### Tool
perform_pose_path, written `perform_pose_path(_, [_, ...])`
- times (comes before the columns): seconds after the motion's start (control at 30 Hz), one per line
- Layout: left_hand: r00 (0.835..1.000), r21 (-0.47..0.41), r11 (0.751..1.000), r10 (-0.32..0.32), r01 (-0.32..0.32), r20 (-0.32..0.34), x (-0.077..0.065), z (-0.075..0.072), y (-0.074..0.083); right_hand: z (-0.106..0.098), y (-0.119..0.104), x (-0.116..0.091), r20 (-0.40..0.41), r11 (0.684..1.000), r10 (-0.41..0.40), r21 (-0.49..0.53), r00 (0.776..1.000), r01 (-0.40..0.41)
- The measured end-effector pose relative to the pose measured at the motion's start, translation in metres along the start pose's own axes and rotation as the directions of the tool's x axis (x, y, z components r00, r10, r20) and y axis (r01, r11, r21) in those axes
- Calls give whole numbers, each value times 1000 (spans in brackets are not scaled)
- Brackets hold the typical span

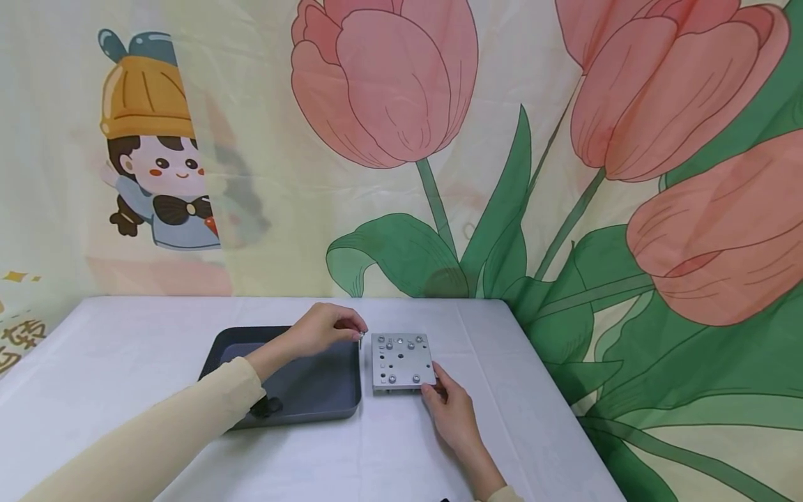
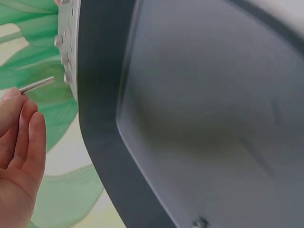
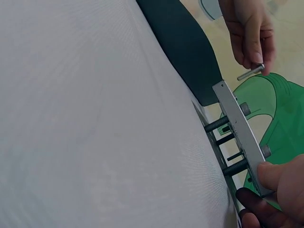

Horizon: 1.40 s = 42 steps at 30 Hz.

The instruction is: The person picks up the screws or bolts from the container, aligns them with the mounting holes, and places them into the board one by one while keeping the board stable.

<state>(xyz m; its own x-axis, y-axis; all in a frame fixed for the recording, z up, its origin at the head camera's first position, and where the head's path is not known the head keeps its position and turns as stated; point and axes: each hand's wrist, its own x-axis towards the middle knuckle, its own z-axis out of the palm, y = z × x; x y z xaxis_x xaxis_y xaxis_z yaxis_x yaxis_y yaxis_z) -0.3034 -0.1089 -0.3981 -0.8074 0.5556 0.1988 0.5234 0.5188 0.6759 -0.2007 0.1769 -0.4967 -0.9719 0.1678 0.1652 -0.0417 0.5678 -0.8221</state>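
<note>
My left hand is raised over the right rim of the dark tray, pinching a small metal screw between thumb and fingertips. The screw's slim shank points away from the fingers; threads cannot be made out. Just right of the tray stands a square silver metal plate with several holes and socket-head bolts. Bolt shanks stick out beneath it, holding it off the table. My right hand grips the plate's near right corner, thumb on one side and fingers under the other.
The dark grey tray lies left of the plate on a white-covered table. A small metal piece lies inside the tray. Behind the table hangs a cloth printed with tulips and a cartoon figure.
</note>
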Motion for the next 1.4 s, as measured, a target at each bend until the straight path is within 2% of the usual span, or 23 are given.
perform_pose_path(0.23, [1000,3,1000,5,-5,13,14,18,8,0,0,0,5,1000,1,2,1000,-1])
perform_pose_path(0.5, [1000,10,1000,19,-19,24,23,29,10,1,-1,2,10,1000,6,2,1000,-6])
perform_pose_path(0.97, [998,17,1000,7,-8,55,26,41,6,-2,0,2,15,1000,-1,4,1000,1])
perform_pose_path(1.23, [997,64,998,1,-6,79,27,49,2,-2,1,1,18,1000,12,9,1000,-12])
perform_pose_path(1.4, [997,87,996,22,-28,80,27,51,2,-2,1,1,13,1000,11,9,1000,-11])
